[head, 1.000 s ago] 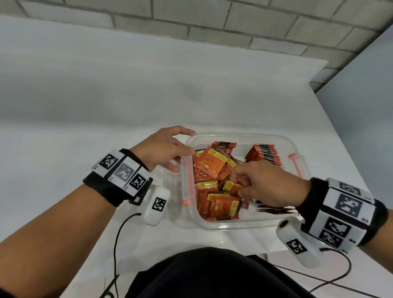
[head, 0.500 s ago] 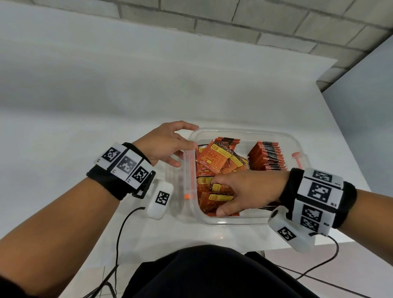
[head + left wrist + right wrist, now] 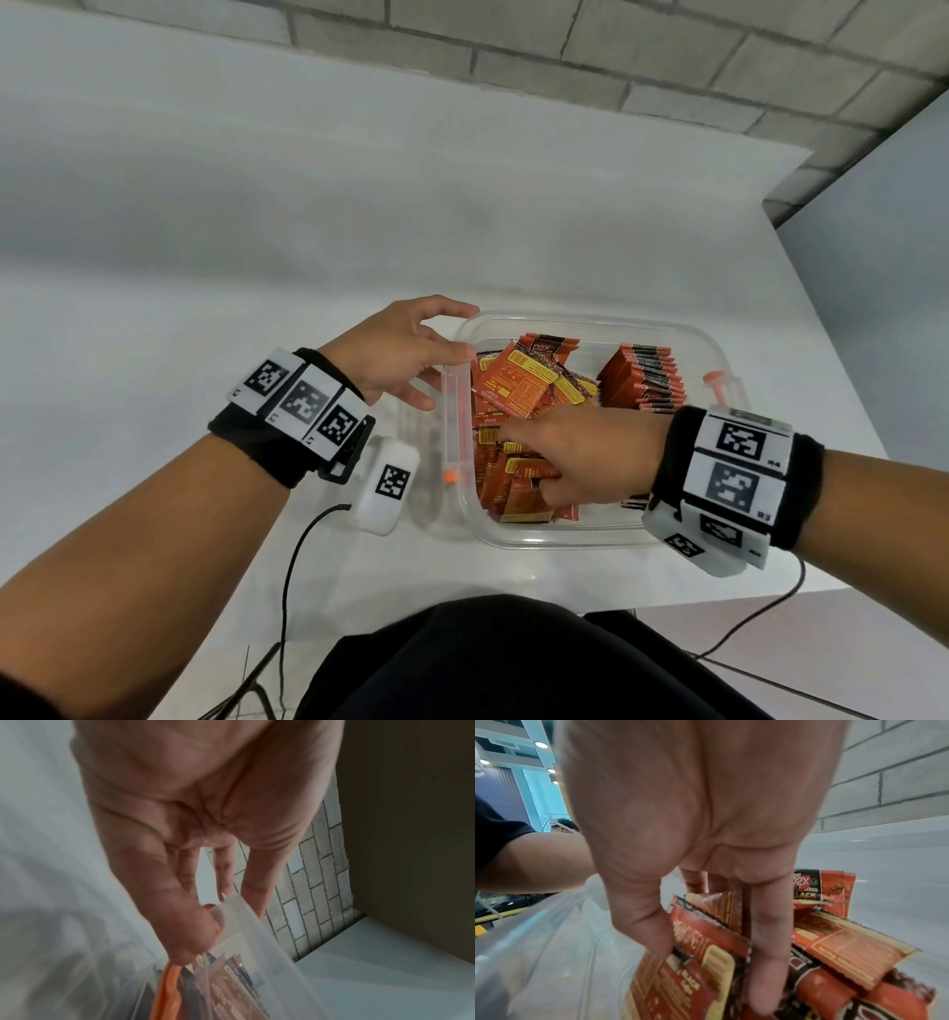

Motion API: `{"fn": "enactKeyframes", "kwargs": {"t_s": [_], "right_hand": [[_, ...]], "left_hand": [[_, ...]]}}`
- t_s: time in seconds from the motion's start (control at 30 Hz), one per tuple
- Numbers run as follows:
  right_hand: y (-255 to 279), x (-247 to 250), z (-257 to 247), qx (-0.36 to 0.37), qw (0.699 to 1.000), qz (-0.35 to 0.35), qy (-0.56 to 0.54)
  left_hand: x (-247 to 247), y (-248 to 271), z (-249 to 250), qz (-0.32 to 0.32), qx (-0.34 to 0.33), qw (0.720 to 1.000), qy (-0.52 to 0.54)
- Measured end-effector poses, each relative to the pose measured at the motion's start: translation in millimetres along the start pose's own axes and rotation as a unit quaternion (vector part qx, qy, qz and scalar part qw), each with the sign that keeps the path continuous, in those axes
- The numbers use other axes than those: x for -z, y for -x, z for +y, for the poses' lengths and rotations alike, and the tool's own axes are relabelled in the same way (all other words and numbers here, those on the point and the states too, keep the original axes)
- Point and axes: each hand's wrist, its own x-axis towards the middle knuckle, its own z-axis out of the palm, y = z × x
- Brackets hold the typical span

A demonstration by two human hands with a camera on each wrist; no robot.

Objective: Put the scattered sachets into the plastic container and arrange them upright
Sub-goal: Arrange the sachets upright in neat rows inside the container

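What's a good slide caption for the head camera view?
Right hand digs into loose sachets while left hand steadies the plastic container.

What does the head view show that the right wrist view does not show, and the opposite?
Only the head view: the neat upright row of sachets at the container's far right, the left hand at the container's left rim, and both wrist bands. Only the right wrist view: the right thumb and fingers pinching a sachet from the jumble, and another person behind. Both: the right hand, loose sachets, the plastic container.
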Motion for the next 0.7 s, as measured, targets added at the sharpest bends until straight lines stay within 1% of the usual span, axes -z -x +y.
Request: {"fn": "enactKeyframes", "kwargs": {"t_s": [0.2,0.33,0.43,0.5,0.57,0.63,0.67,0.7], "right_hand": [[-6,-3,-1,-0.016,1.0,0.004,0.015],[-8,-4,-5,0.012,0.998,-0.033,0.056],[-8,-3,-4,0.018,0.998,-0.042,0.043],[-7,-2,-2,0.022,0.999,-0.028,-0.006],[-2,2,4,0.0,0.994,-0.005,-0.11],[6,12,13,-0.03,0.974,0.023,-0.224],[9,17,17,-0.049,0.958,0.047,-0.279],[10,20,23,-0.072,0.936,0.083,-0.334]], "left_hand": [[1,0,-1,-0.005,0.001,1.0,0.001],[1,0,-1,-0.008,0.0,1.0,0.001],[1,-1,-2,-0.009,-0.001,1.0,0.002],[1,-1,-2,-0.009,-0.003,1.0,0.004],[2,-1,-2,-0.01,-0.003,1.0,0.006],[2,-1,-3,-0.012,-0.001,1.0,0.007],[2,-1,-3,-0.012,0.0,1.0,0.007],[2,-1,-3,-0.013,0.0,1.0,0.007]]}}
